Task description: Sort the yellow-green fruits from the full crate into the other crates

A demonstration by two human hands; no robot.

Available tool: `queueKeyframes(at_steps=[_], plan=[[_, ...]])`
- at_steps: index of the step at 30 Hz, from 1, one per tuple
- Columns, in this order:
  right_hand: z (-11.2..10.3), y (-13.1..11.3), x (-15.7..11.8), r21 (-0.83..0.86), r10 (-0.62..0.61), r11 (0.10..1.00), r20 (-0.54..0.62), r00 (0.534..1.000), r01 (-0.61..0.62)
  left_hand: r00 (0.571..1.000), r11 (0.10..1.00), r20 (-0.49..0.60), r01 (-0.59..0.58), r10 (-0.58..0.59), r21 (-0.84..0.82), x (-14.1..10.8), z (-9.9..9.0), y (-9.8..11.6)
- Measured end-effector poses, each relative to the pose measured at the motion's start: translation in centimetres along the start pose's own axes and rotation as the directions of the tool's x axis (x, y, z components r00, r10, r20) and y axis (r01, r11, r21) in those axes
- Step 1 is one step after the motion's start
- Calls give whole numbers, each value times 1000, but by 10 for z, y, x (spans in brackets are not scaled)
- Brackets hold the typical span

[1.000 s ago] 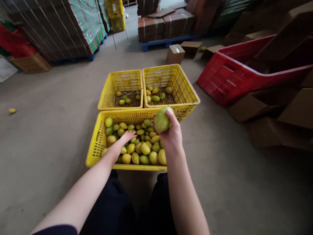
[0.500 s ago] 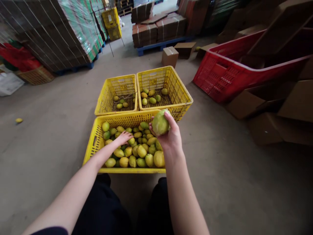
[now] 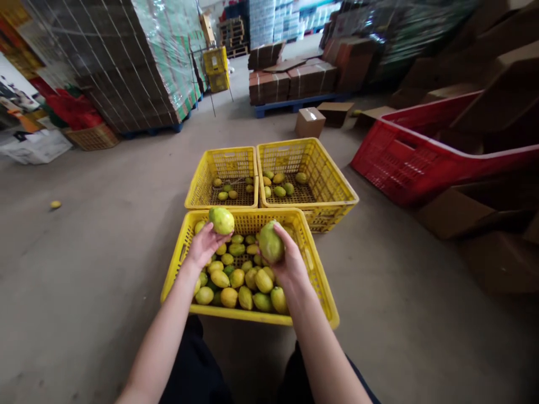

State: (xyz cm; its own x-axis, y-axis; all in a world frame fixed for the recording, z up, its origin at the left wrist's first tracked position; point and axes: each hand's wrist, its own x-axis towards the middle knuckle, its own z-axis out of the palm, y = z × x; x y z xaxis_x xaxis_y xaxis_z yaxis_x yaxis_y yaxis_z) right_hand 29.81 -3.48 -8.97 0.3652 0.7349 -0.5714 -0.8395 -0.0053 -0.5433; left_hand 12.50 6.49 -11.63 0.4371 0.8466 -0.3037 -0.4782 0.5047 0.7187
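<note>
My left hand (image 3: 204,245) holds a yellow-green oval fruit (image 3: 221,220), its fingers curled beneath it, over the left part of the front yellow crate (image 3: 332,311). A larger, duller green fruit (image 3: 270,242) is gripped in my right hand (image 3: 290,261), with the thumb across its upper right side. Both are raised above the crate's contents, apart from each other. Below lie many yellow and green fruits (image 3: 264,281), some hidden by my hands and forearms. Their exact kind is hard to tell; they resemble small papayas.
Behind stand two yellow crates, the left one (image 3: 193,182) and the right one (image 3: 337,174), each with several fruits on its floor. A red crate (image 3: 400,163) and cardboard boxes (image 3: 463,210) are at right. One fruit (image 3: 55,205) lies on the floor at left.
My left hand has risen from among the fruits with one now in its grip. My right hand still holds the larger fruit, now lower. The view has tilted up and turned left.
</note>
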Motion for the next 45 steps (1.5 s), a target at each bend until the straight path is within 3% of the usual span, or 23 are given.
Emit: queueKeyframes(at_steps=[7,13,20,29,34,38,41,45], plan=[[10,22,-5,-55,13,998,41,999,-11,981,956,-88,145,-172,-255,-14,21,-12],[15,35,7,-28,-19,999,3,1000,19,955,916,-204,127,-218,-381,-11,11,-15],[18,51,22,-79,-10,997,-7,1000,9,947,919,-253,87,-196,-385,0,-5,-18],[25,56,16,-80,-51,996,-1,999,51,955,922,-215,114,-205,-371,-7,9,-13],[30,61,9,-77,-67,995,4,998,67,984,950,-166,8,-62,-311,-7,11,-21],[32,62,5,-2,-217,976,-73,973,217,990,976,-134,-63,35,-209,-10,13,-21],[31,62,5,-3,-269,963,-79,960,269,986,978,-163,-50,17,-204,-10,15,-19],[31,63,8,15,-246,968,-120,962,249,981,968,-188,-4,-45,-251,-7,13,-21]])
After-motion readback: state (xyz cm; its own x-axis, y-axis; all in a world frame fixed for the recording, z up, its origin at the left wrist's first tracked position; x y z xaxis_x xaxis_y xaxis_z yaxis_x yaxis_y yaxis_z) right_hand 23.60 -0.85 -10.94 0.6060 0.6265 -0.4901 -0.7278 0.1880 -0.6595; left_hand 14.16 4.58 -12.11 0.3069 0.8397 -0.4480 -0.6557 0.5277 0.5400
